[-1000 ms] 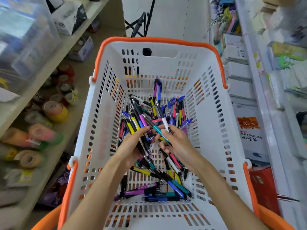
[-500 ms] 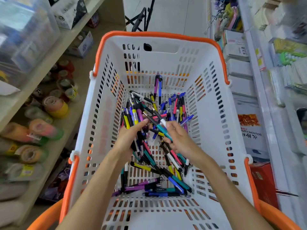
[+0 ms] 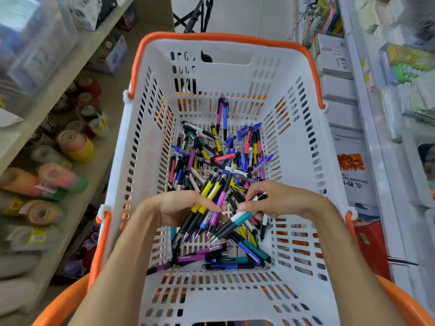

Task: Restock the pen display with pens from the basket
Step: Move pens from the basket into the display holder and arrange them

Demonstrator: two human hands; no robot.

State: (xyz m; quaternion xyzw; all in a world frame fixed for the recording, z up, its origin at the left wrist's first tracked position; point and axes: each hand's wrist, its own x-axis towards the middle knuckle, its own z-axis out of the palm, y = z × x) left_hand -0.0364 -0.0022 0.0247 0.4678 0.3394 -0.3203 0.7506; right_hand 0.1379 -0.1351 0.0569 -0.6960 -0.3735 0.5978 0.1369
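Basket: white slotted plastic basket w/ orange rim & handles (image 3: 146, 147), held below the person, betw. two shelf runs.
Pens: loose pile of multicolour plastic click pens (image 3: 221, 161) on basket floor; a few strays near the front wall.
L hand: left hand (image 3: 174, 208) curled round a bunch of yellow, purple & black pens (image 3: 209, 205), tips fanning down toward the person.
R hand: right hand (image 3: 277, 201) fingers bent, pinching a teal-and-black pen (image 3: 233, 223) by its upper end; a dark pen end also shows at its fingers, can't tell if gripped.
Display: pen display not in view, prob. on a shelf to one side.
Step (my read): gathering a handful, feeding singles from R into L bunch.
How to do well: line the teal pen up parallel w/ the bunch, tips same way, before sliding it in; keep L grip snug near mid-barrel so the fan doesn't splay.
Risk: bunch looks loose at tips, pens could slip back into the pile.
Progress: early, most pens not yet picked.
Surrounds: rolls of coloured tape (image 3: 75, 147) on left shelf; white paper boxes (image 3: 353, 175) at right.
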